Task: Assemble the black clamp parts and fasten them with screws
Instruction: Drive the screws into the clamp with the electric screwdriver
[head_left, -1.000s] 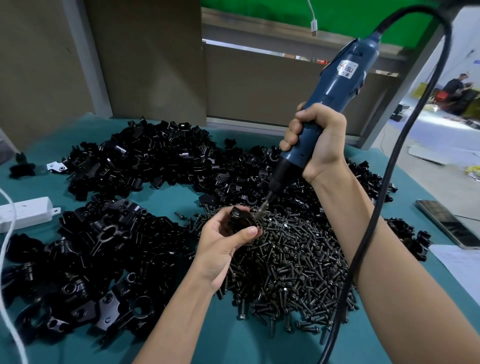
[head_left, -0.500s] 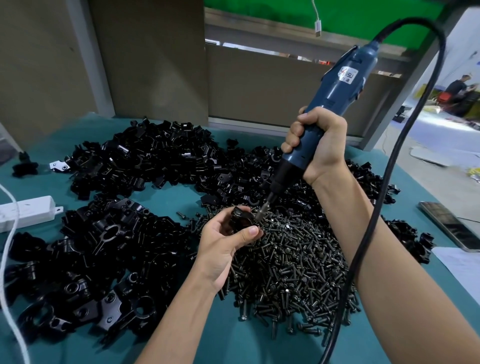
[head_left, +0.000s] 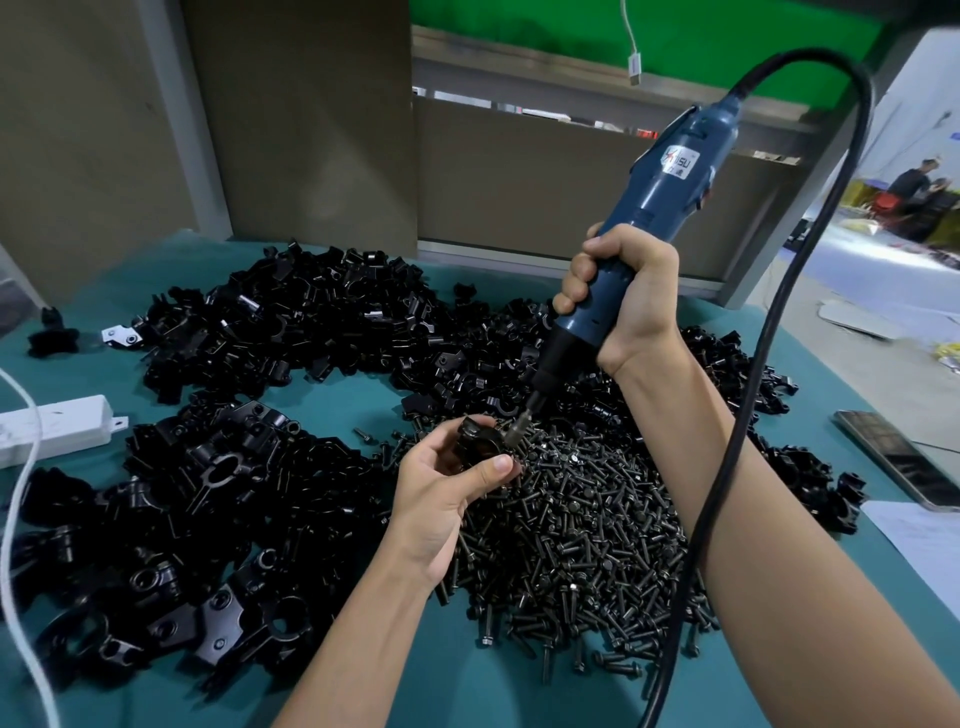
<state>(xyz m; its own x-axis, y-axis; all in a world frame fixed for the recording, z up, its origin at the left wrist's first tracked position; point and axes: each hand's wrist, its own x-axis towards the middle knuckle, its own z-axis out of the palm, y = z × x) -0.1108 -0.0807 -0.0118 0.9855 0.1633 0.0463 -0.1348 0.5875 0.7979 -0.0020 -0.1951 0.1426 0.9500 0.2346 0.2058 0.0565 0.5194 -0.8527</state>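
Now fastening step: left hand (head_left: 447, 493) pinches clamp (head_left: 478, 441); right hand (head_left: 623, 296) grips screwdriver (head_left: 639, 234), bit on screw. Next: keep driver aligned, drive home.

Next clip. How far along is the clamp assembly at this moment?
Done: the near-left heap looks like joined clamps, though I cannot confirm that. In hand: the left hand holds one clamp while the right hand grips the electric screwdriver, its bit at the clamp. Left: a large far heap of loose clamp parts and a big screw pile, so much remains.
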